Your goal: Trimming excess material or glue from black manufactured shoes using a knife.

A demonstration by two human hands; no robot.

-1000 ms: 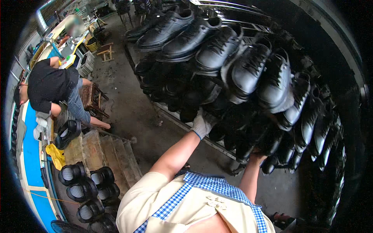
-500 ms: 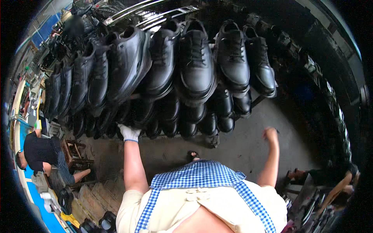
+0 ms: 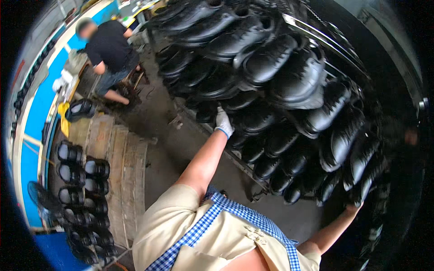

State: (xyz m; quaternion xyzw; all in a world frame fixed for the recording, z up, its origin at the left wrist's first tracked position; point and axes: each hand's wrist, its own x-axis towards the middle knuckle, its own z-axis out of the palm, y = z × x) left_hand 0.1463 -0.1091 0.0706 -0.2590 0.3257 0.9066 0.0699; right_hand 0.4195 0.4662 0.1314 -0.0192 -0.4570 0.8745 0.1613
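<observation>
A multi-tier shoe rack point(image 3: 234, 159) full of black lace-up shoes stands slantwise before me. My left hand point(image 3: 224, 123), in a white knitted glove, is at its lower tier, closed around the edge; one finger points up and the others are partly hidden among the shoes. Right above it sits a black shoe point(image 3: 242, 100). At the rack's right end is my bare right hand point(image 3: 354, 207), its fingers lost in the dark beside the toe of a shoe point(image 3: 361, 156). On the upper tier, a large black shoe point(image 3: 298, 77) overhangs the lower rows.
On the left, a co-worker in a black shirt point(image 3: 113, 47) sits by a long blue-topped bench point(image 3: 34, 122). Nearer, a wooden plank platform point(image 3: 122, 176) carries rows of black shoes point(image 3: 71, 174). A dark fan point(image 3: 44, 196) stands beside them. A metal rail point(image 3: 316, 38) runs behind the rack.
My view has turned left, so the rack now slants down to the right. My right hand has gone from free air to the rack's right end. The left stays at the lower tier.
</observation>
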